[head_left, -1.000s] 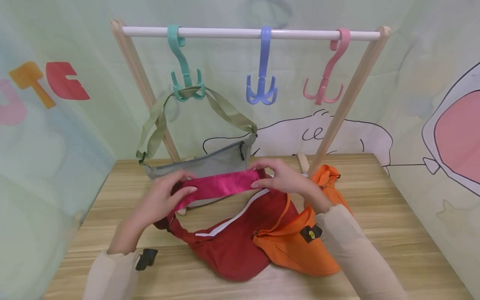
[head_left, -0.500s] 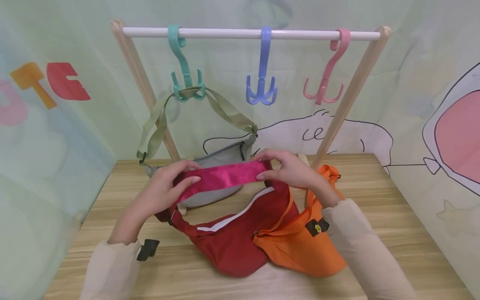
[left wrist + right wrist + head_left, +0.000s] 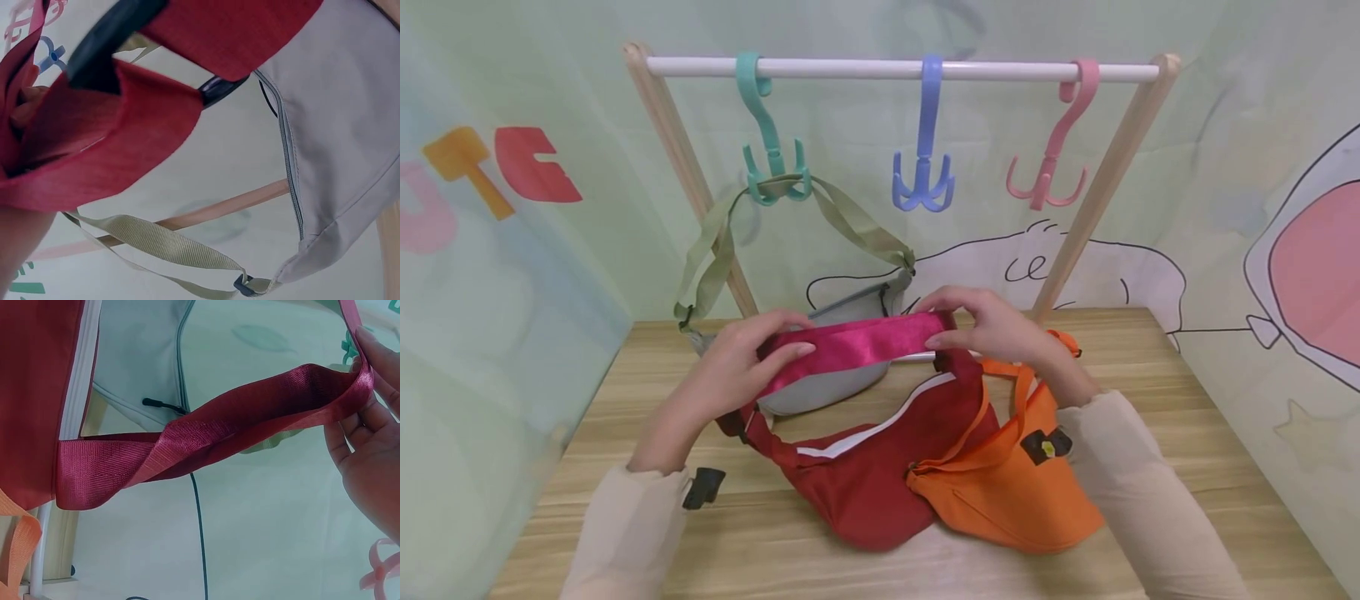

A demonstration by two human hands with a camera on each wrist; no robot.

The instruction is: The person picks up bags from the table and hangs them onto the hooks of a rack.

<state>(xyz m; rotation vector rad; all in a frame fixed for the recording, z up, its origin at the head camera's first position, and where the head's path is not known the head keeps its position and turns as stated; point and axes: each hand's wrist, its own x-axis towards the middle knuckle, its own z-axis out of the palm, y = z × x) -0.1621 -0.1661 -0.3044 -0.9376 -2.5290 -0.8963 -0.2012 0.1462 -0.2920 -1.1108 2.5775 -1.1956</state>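
My left hand (image 3: 730, 367) and my right hand (image 3: 988, 329) pinch the magenta strap (image 3: 865, 343) of a red bag, thumbs in front, stretching a length of it between them. Below the strap hangs the red bag (image 3: 880, 483), a white zipper along its top; its lower edge is close to the table, and I cannot tell whether it touches. An orange bag (image 3: 1015, 500) lies against its right side, partly behind my right forearm. In the right wrist view, the red strap (image 3: 237, 425) runs twisted up to my fingers. The left wrist view shows its dark buckle (image 3: 112, 44).
Behind stands a wooden rack with a white bar (image 3: 850, 68). From it hang a green hook (image 3: 767, 133), a blue hook (image 3: 925, 142) and a pink hook (image 3: 1056, 142). A grey bag (image 3: 827, 393) hangs by its olive strap (image 3: 857, 225) from the green hook.
Both hands have moved up and slightly right in the head view, carrying the magenta strap with them. The red bag's top has risen a little, and the orange bag has shifted slightly right.
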